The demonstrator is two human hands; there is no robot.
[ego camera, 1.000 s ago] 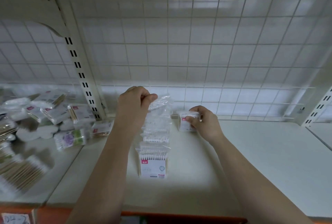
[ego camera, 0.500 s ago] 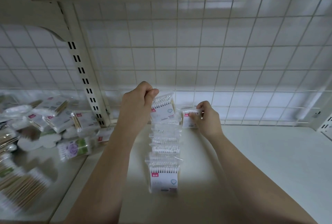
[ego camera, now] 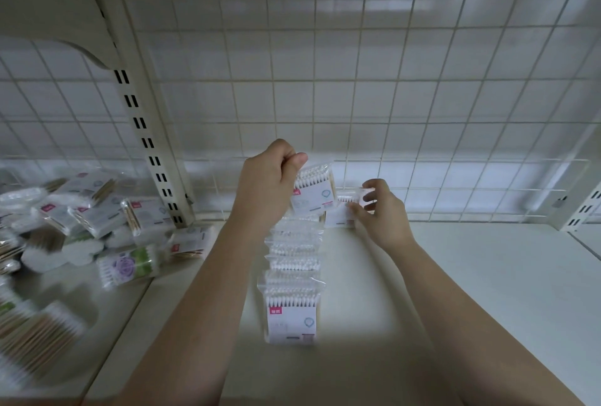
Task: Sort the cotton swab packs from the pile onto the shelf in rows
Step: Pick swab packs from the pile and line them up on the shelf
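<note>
Cotton swab pack (ego camera: 313, 192) hangs pinched by its top in my left grip (ego camera: 270, 187), over the back end of the row (ego camera: 294, 275) on the shelf (ego camera: 487, 291). My right grip (ego camera: 380, 210) holds a second pack (ego camera: 340, 215) just beside it, by the wire grid (ego camera: 390, 96). Set down crooked, either slick bag could knock the overlapped row askew.

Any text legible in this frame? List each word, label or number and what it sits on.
No text can be read as words.
Front pack of the row: pink tag with white print, blurred.
Raised pack in the left hand: pink tag and grey print, blurred.
Second pack in the right hand: print too small.
Pile: pink tags on several packs, blurred.
</note>
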